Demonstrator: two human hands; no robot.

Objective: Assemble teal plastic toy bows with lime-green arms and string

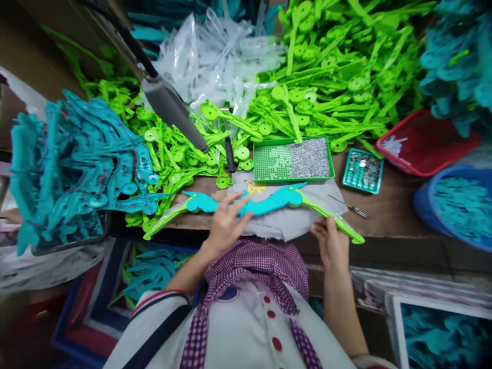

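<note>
A long plastic piece lies across the table's front edge: a teal middle part [265, 202] with green arms [330, 218] reaching out left and right. My left hand [226, 223] rests on the teal part with fingers spread flat. My right hand [330, 241] grips the green right arm near its end, fingers curled round it. The piece sits on a white cloth [284, 223].
A green tray [292, 160] of small metal pieces stands just behind, with a small teal tray [362, 170] to its right. Tweezers [349, 206] lie beside it. Heaps of green parts [326, 77], teal parts [77, 164] and clear parts [219, 56] surround. A red basket [426, 143] stands right.
</note>
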